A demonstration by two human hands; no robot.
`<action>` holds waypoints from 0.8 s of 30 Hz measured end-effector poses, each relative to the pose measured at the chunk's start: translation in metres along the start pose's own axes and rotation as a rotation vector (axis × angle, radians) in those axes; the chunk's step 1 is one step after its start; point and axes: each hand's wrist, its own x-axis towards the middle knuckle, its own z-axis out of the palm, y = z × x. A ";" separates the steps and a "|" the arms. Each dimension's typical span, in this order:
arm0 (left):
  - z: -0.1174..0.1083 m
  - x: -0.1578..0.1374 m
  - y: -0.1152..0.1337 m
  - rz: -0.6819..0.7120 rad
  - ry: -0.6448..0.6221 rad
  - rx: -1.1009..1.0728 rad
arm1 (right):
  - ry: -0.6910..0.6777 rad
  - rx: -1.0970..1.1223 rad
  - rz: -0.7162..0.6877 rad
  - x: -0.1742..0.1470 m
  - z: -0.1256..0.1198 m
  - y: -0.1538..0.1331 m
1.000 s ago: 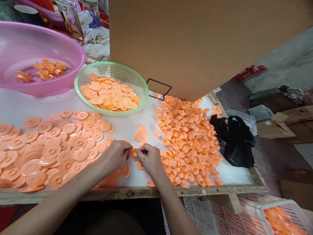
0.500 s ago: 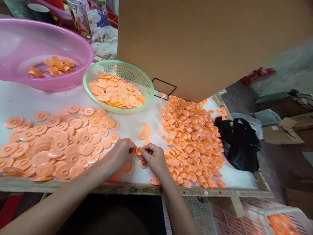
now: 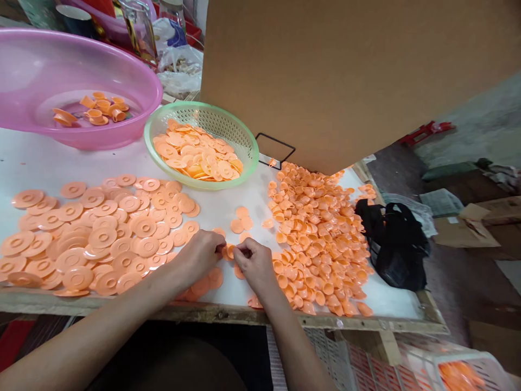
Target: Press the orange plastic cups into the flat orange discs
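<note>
My left hand and my right hand meet over the white tabletop, fingertips nearly touching. Both are closed in a pinch around small orange plastic pieces. The one at my right fingertips looks like a toy cup; the piece in my left fingers is mostly hidden. Beside my left forearm spreads a heap of orange toy saucers. A pile of orange toy cups lies right of my right hand. Several small orange discs rest just beyond my fingers.
A green colander holds more orange discs. Behind it to the left, a pink basin contains several cups, some on saucers. A large cardboard box stands at the back. A black bag hangs by the right edge; a white basket sits below.
The view has shifted slightly, so the basin and colander appear a little further right. Both hands stay together at the same spot, still pinching the orange pieces.
</note>
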 end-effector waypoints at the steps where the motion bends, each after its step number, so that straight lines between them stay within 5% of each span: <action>1: -0.003 0.001 0.003 -0.027 -0.001 -0.044 | -0.001 0.003 0.007 0.000 -0.001 0.000; 9: -0.008 0.009 0.030 -0.238 -0.041 -0.188 | -0.011 -0.138 -0.038 -0.003 -0.001 -0.009; 15: 0.013 0.002 0.018 -0.214 0.040 -0.182 | 0.103 -0.319 -0.125 -0.017 0.011 -0.010; 20: 0.018 0.003 0.016 -0.186 0.068 -0.138 | 0.100 -0.187 -0.071 -0.011 0.012 -0.005; 24: 0.015 -0.003 0.017 -0.149 0.099 -0.189 | -0.026 0.001 -0.003 -0.006 -0.010 0.000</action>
